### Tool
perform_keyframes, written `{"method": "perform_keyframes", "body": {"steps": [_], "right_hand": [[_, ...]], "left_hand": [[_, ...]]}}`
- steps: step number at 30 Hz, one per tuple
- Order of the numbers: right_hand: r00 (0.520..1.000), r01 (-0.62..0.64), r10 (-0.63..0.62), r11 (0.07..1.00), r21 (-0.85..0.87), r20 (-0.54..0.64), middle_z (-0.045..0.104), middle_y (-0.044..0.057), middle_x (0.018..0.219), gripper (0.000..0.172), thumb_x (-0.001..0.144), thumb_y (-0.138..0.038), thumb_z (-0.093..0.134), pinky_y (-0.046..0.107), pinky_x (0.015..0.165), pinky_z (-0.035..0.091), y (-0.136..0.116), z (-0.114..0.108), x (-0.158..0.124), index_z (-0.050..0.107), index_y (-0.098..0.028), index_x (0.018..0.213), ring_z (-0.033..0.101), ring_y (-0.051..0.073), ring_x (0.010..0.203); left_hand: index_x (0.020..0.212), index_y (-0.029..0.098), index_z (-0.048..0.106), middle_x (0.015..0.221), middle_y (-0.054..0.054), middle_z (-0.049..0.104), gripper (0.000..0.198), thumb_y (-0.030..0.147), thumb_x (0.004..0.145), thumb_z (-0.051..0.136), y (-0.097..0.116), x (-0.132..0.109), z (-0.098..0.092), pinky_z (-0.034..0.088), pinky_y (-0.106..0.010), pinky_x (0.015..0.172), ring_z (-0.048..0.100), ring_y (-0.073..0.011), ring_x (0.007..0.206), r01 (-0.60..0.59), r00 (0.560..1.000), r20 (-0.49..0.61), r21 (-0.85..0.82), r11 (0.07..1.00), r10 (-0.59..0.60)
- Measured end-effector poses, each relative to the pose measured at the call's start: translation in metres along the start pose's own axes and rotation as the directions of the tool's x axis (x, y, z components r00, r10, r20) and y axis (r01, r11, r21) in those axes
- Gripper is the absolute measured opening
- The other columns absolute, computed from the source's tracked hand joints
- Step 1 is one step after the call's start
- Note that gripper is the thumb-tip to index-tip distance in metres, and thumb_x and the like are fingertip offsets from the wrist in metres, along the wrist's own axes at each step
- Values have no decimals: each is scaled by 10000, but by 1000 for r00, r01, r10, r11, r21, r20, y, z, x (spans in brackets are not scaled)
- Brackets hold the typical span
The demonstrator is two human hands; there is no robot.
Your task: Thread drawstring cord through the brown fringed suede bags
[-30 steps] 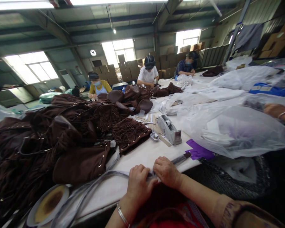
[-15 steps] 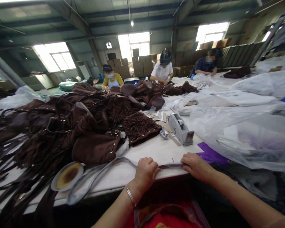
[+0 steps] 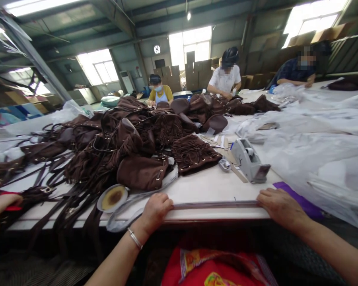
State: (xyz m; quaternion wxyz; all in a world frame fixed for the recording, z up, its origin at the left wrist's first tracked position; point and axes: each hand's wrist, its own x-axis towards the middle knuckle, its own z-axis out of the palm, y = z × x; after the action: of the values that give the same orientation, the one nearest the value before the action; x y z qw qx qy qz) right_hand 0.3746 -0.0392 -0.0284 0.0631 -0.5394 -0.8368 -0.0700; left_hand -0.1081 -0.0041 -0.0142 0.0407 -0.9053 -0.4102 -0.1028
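A long grey strip point(image 3: 214, 204) is stretched straight along the table's front edge. Its left part is in my left hand point(image 3: 156, 211), closed with the fingers wrapped over it; a silver bracelet is on that wrist. The right end sits under the closed fingers of my right hand point(image 3: 282, 206). Left of my left hand, the strip's loose tail point(image 3: 119, 220) curls over the tabletop beside a bowl point(image 3: 100, 205) with yellow-brown contents. Beyond the strip stand a grey tape dispenser point(image 3: 247, 161) and a small tape roll point(image 3: 224, 165).
Dark brown fringed bags point(image 3: 140, 174) heap up at the left and middle of the table point(image 3: 197, 188). Clear plastic bags point(image 3: 316, 159) spread over the right, near a purple piece point(image 3: 298, 198). Another person's hands point(image 3: 2, 200) are at the far left. Several co-workers work across the table.
My hands have moved apart, and the strip between them is now longer and straighter. The view has shifted left, bringing another person's hands into sight at the left edge.
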Motion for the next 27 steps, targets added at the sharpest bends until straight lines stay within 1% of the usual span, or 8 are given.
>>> {"method": "perform_keyframes", "body": {"steps": [6,8,11,14,18,21,24,27], "right_hand": [[998,59,-59,998,-17,-11,656,54,765,198,870,-130,564,355,706,286,-11,-11,14,646,-210,709,556,227,775],[997,80,-80,997,-8,-16,658,52,755,199,850,-104,570,352,706,281,-15,-14,19,654,-208,702,554,221,769],[994,104,-104,995,-3,-24,655,52,736,210,837,-83,568,343,700,273,-23,-16,29,657,-201,688,543,210,748],[990,137,-137,991,4,-31,656,46,736,212,842,-78,575,342,703,266,-36,-17,42,659,-198,690,535,198,747],[985,170,-169,985,17,-36,657,36,734,198,824,-65,605,347,706,265,-58,-17,56,660,-197,687,529,191,748],[983,179,-178,984,14,-51,662,35,739,193,839,-87,616,350,720,280,-71,-15,64,663,-198,687,533,193,756],[982,180,-179,984,11,-62,672,36,743,202,864,-122,612,354,750,309,-77,-13,65,666,-200,686,550,202,779],[979,120,-109,991,59,-171,723,64,995,165,905,-168,578,370,868,350,-78,-11,57,731,-228,890,586,241,982]], "left_hand": [[1013,242,673,943,-50,612,229,137,935,486,-38,-24,-15,407,-342,777,534,-202,847,191,978,57,117,975,-199],[1026,216,677,929,-78,617,277,94,911,457,-27,-18,-17,411,-379,798,542,-232,866,312,946,32,182,932,-323],[1062,168,657,964,-130,623,309,51,848,468,15,3,-13,410,-448,864,548,-294,970,429,903,-78,190,883,-422],[1275,201,558,1230,-151,586,497,79,793,550,72,32,-8,362,-502,1011,494,-330,1174,253,961,-122,28,967,-248],[1241,197,548,1174,-128,613,377,219,869,602,126,74,0,395,-485,1005,543,-291,1107,58,994,-79,-150,987,-71],[1131,188,590,1077,-99,638,277,291,879,639,140,102,17,466,-417,890,576,-265,1014,-56,998,-44,-195,979,48],[943,181,641,949,-82,646,94,255,890,617,142,119,37,487,-369,754,592,-252,904,-50,999,9,-166,985,52],[890,167,668,886,-88,633,89,185,888,581,141,121,50,470,-326,653,595,-237,839,-5,1000,30,-158,987,10]]}}
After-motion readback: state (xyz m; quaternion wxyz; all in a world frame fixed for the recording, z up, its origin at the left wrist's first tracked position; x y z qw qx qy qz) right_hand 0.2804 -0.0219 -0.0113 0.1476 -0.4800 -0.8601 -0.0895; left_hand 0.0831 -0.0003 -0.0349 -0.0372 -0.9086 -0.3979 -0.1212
